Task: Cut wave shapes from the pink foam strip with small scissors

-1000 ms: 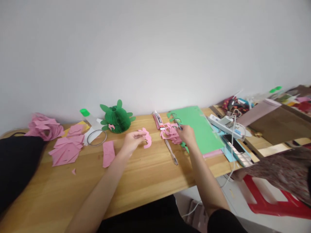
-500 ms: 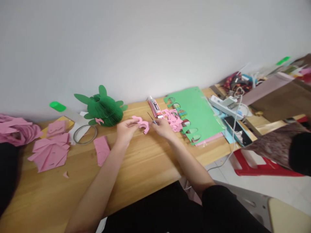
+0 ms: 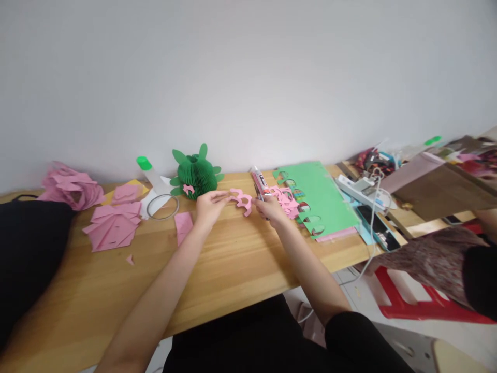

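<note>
My left hand [image 3: 210,210] pinches the left end of a curvy pink paper cutout [image 3: 244,201] just above the table. Close to the cutout's right end is my right hand [image 3: 272,210], its fingers closed on a slim pointed tool, mostly hidden now. Behind that hand lies a glue tube [image 3: 261,182]. A heap of pink paper cutouts [image 3: 286,199] sits right beside it. To the left of my hands stands a green honeycomb-paper figure [image 3: 198,175] with leaf-shaped parts and a small pink piece on its front.
Green sheets [image 3: 326,197] lie right, near a phone [image 3: 378,228] and a power strip [image 3: 361,191] with a trailing cable. Left are a tape roll [image 3: 174,213], folded pink paper [image 3: 114,225], a green-capped tube [image 3: 149,171] and a dark bag [image 3: 34,243]. Another person's sleeve shows far right.
The view has shifted, so the tabletop things sit further right in the picture. Both hands keep their grip beside the cutout. The tool's tip, visible before, is now mostly hidden.
</note>
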`<state>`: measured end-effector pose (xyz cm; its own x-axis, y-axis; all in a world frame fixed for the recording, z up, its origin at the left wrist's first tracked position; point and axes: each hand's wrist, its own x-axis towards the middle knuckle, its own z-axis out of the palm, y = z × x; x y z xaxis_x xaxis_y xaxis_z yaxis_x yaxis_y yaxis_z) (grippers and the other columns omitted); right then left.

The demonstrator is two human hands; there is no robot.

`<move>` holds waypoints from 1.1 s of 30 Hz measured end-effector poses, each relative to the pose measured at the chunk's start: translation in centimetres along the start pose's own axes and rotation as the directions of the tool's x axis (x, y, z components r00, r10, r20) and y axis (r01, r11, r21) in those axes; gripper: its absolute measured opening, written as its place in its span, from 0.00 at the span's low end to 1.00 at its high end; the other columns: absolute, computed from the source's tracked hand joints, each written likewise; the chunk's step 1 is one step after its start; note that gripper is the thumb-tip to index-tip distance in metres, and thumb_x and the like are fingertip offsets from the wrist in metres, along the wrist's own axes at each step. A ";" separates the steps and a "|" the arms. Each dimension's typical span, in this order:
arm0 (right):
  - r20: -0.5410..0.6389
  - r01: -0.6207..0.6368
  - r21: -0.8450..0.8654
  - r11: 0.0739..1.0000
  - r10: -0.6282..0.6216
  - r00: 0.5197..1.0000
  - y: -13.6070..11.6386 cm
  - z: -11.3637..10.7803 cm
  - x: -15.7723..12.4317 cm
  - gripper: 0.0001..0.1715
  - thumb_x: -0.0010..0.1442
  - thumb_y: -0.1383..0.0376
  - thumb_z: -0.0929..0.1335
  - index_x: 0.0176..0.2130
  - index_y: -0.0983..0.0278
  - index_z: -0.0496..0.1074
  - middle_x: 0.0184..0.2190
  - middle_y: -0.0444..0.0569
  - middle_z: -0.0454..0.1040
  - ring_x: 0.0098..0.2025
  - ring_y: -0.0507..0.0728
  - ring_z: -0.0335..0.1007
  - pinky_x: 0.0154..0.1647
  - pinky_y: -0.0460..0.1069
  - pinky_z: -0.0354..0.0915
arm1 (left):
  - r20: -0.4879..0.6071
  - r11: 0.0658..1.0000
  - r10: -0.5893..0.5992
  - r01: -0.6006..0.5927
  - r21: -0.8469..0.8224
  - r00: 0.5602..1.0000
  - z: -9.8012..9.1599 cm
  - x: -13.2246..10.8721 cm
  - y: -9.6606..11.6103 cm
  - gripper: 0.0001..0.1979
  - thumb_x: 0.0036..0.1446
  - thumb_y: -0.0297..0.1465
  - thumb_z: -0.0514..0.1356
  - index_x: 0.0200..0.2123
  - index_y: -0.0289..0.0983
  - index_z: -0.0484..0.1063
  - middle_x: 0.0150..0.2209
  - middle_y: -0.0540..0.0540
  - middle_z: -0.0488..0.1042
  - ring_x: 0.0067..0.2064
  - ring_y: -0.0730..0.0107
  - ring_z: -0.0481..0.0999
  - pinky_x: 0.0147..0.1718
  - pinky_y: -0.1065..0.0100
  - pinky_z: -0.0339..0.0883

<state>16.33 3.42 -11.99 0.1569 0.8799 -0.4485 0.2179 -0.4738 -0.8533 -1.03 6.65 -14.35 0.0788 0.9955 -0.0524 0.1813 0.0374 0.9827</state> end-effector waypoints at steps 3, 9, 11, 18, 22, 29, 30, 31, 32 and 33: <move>0.028 -0.037 0.018 0.999 0.036 0.999 0.4 -0.5 0.9 0.19 0.65 0.61 0.68 0.54 0.65 0.69 0.52 0.54 0.71 0.48 0.61 0.73 0.46 0.59 0.72 | -0.020 0.981 0.077 -0.072 0.179 0.997 -0.7 0.7 -1.0 0.17 0.63 0.36 0.59 0.53 0.35 0.69 0.52 0.40 0.72 0.48 0.60 0.75 0.45 0.54 0.73; 0.093 -0.105 0.035 0.994 0.101 0.991 1.3 -0.4 1.6 0.18 0.66 0.61 0.67 0.53 0.66 0.69 0.50 0.54 0.72 0.46 0.60 0.73 0.44 0.58 0.73 | 0.046 0.859 0.257 -0.250 0.447 0.965 -0.2 1.4 -2.2 0.17 0.63 0.35 0.59 0.52 0.36 0.69 0.53 0.40 0.71 0.50 0.59 0.74 0.48 0.52 0.71; 0.099 -0.121 0.039 0.992 0.117 0.988 1.5 -0.3 1.7 0.18 0.66 0.61 0.67 0.53 0.66 0.69 0.50 0.53 0.73 0.45 0.59 0.74 0.43 0.58 0.73 | 0.081 0.817 0.294 -0.295 0.496 0.952 0.1 1.6 -2.5 0.16 0.63 0.35 0.59 0.52 0.36 0.69 0.53 0.40 0.71 0.51 0.59 0.74 0.48 0.52 0.71; 0.083 -0.138 0.055 0.989 0.133 0.988 2.1 0.2 1.9 0.16 0.66 0.61 0.67 0.51 0.66 0.70 0.47 0.52 0.74 0.42 0.58 0.74 0.41 0.56 0.73 | 0.165 0.725 0.363 -0.389 0.569 0.917 0.7 2.1 -3.5 0.15 0.63 0.35 0.59 0.50 0.35 0.70 0.51 0.41 0.73 0.49 0.60 0.75 0.48 0.52 0.71; 0.058 -0.128 0.053 0.990 0.125 0.990 2.2 0.2 1.8 0.12 0.66 0.62 0.67 0.46 0.68 0.71 0.38 0.48 0.75 0.32 0.52 0.73 0.30 0.49 0.72 | 0.170 0.700 0.396 -0.416 0.580 0.902 1.0 2.3 -3.8 0.14 0.63 0.35 0.59 0.49 0.35 0.71 0.50 0.41 0.73 0.49 0.60 0.75 0.48 0.53 0.71; 0.028 -0.146 -0.004 0.989 0.146 0.989 2.0 0.1 1.6 0.15 0.66 0.61 0.67 0.49 0.67 0.70 0.43 0.51 0.75 0.38 0.56 0.74 0.36 0.53 0.74 | 0.153 0.688 0.422 -0.426 0.588 0.893 1.2 2.4 -4.2 0.13 0.63 0.35 0.59 0.47 0.34 0.72 0.48 0.42 0.75 0.48 0.61 0.75 0.48 0.53 0.71; 0.024 -0.151 -0.021 0.988 0.152 0.988 2.0 0.1 1.6 0.15 0.66 0.61 0.67 0.50 0.67 0.70 0.44 0.51 0.74 0.38 0.56 0.75 0.37 0.53 0.74 | 0.153 0.688 0.423 -0.426 0.588 0.893 1.2 2.4 -4.2 0.12 0.63 0.35 0.59 0.47 0.34 0.72 0.47 0.42 0.75 0.48 0.61 0.75 0.48 0.53 0.71; 0.021 -0.156 -0.039 0.987 0.157 0.987 2.0 0.1 1.6 0.15 0.66 0.61 0.67 0.50 0.67 0.70 0.44 0.51 0.74 0.39 0.56 0.75 0.37 0.54 0.74 | 0.152 0.688 0.423 -0.425 0.588 0.893 1.2 2.4 -4.1 0.12 0.63 0.35 0.59 0.46 0.34 0.72 0.47 0.42 0.75 0.48 0.61 0.75 0.48 0.53 0.71; 0.018 -0.158 -0.057 0.986 0.159 0.987 1.9 0.1 1.6 0.15 0.66 0.61 0.67 0.50 0.67 0.70 0.45 0.52 0.74 0.39 0.56 0.75 0.38 0.54 0.74 | 0.151 0.688 0.422 -0.424 0.588 0.894 1.2 2.4 -4.1 0.12 0.63 0.35 0.59 0.46 0.34 0.72 0.47 0.42 0.75 0.48 0.61 0.75 0.48 0.53 0.71; 0.015 -0.158 -0.075 0.985 0.159 0.987 2.0 0.1 1.6 0.16 0.66 0.61 0.67 0.50 0.67 0.70 0.45 0.52 0.74 0.40 0.57 0.75 0.38 0.54 0.74 | 0.150 0.689 0.421 -0.423 0.589 0.894 1.2 2.4 -4.1 0.12 0.63 0.35 0.59 0.46 0.34 0.72 0.47 0.42 0.75 0.48 0.61 0.75 0.48 0.53 0.71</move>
<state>16.89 3.94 -14.42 0.1753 0.7936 -0.5826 0.2620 -0.6080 -0.7494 -0.36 8.80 -18.68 0.2941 0.8932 0.3402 0.6685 -0.4467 0.5947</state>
